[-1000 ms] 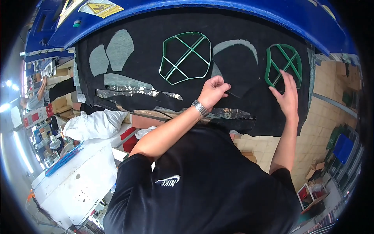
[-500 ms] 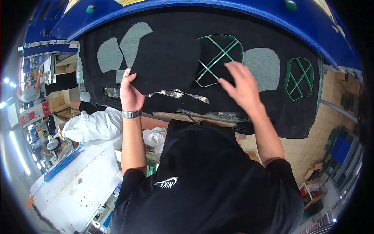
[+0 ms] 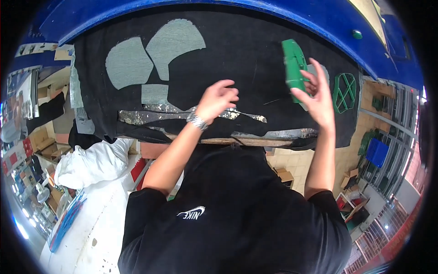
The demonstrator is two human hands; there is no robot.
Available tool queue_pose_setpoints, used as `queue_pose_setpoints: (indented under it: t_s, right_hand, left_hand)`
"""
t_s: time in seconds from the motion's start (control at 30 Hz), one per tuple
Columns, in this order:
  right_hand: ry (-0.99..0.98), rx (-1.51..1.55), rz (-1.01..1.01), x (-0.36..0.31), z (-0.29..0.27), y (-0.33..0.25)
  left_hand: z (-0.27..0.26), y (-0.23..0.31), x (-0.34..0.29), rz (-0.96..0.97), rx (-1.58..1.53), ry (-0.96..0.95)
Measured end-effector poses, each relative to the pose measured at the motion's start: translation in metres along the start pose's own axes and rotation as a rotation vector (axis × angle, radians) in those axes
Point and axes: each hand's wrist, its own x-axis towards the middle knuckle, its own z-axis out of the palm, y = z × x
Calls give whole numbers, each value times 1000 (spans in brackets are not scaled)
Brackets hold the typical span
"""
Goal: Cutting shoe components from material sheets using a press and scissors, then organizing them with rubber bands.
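My right hand [image 3: 318,98] grips a green cutting die [image 3: 294,66], which is tilted up on its edge over the black sheet material [image 3: 219,55]. Its thumb and bent fingers are at the die's right side. My left hand [image 3: 219,100], with a metal watch at the wrist, hovers above the sheet near its front edge. Its fingers are loosely bent and apart, with nothing in them. Several grey-green shapes show in the sheet's gaps, among them a curved one [image 3: 175,41] and a rounded one [image 3: 129,64]. A second, smaller green die [image 3: 344,93] lies flat at the right.
A blue machine beam [image 3: 191,5] spans the far side, with a green button [image 3: 357,34] at its right. White sacks [image 3: 96,162] and a white-topped table [image 3: 86,223] stand at the left. A blue crate [image 3: 377,153] sits on the floor at the right.
The larger die has gone from lying flat to raised on edge, farther right, in my right hand. My left hand has let go of the black material and moved right, exposing more grey-green.
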Motion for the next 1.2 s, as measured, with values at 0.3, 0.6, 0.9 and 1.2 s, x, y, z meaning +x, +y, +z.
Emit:
queue_pose_setpoints:
  t_s: [0.3,0.6,0.9,1.2]
  right_hand:
    - [-23,-655,-154,-12,-93,79]
    - [-31,-747,-225,3,-90,108]
    - [-598,677,120,27,17,85]
    - [-537,374,199,41,113,71]
  left_hand:
    - [86,-12,73,70,802,216]
    - [96,2,8,295,293,230]
    - [84,59,-83,244,-149,-24]
    - [-43,-12,-97,236,217,347]
